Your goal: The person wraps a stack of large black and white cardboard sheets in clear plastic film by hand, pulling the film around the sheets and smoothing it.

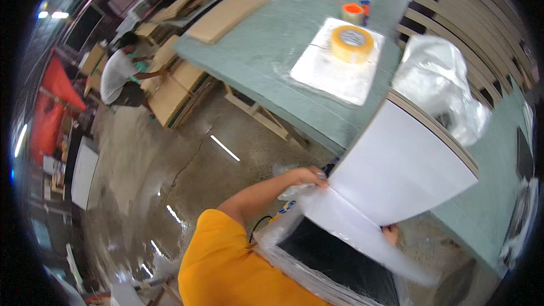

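Note:
A flat white panel with a brown edge leans against the table's near side. My left hand is closed at its left corner, with crumpled clear plastic film bunched in the fingers. At the panel's lower edge, my right hand shows only some fingertips, curled against the edge; the rest is hidden. A white, motion-blurred sheet hangs from the panel's lower side. Close to my body is a dark panel inside clear plastic wrapping.
The green table carries a large yellowish tape roll on a silvery packet, a tape dispenser, a cardboard piece and crumpled plastic. A person bends over cardboard boxes at the left.

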Demonstrator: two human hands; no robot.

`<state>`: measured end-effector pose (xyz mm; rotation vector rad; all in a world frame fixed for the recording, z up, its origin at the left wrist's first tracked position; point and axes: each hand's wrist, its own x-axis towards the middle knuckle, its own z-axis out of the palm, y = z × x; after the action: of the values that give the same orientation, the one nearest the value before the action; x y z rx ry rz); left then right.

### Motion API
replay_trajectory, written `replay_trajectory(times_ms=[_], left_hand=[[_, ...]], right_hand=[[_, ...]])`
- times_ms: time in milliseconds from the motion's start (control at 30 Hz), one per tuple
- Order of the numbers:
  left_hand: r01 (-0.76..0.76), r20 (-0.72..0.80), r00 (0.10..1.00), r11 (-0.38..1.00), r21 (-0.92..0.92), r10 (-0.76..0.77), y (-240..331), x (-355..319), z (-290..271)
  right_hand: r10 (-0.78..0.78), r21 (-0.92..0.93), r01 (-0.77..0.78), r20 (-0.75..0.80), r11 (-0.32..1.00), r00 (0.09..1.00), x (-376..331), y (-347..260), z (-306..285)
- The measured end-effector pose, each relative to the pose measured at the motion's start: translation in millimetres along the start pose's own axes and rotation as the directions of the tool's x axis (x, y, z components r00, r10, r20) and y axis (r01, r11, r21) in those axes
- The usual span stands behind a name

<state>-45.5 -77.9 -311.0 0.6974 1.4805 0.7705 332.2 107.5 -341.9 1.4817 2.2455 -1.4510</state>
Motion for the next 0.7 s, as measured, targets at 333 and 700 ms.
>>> replay_trajectory(times_ms=[333,700], left_hand=[[-0.668,0.758,0.176,0.642,-0.377,0.629,215,-145,61],[-0.595,0.183,0.792,0.669,0.445,0.583,161,-14,89]], right_hand=[[-0.584,0.481,0.475,0.807,0.736,0.088,-151,-266,-132],[-0.295,0.079,0.307,0.575,0.948,0.763,-47,-183,-35]])
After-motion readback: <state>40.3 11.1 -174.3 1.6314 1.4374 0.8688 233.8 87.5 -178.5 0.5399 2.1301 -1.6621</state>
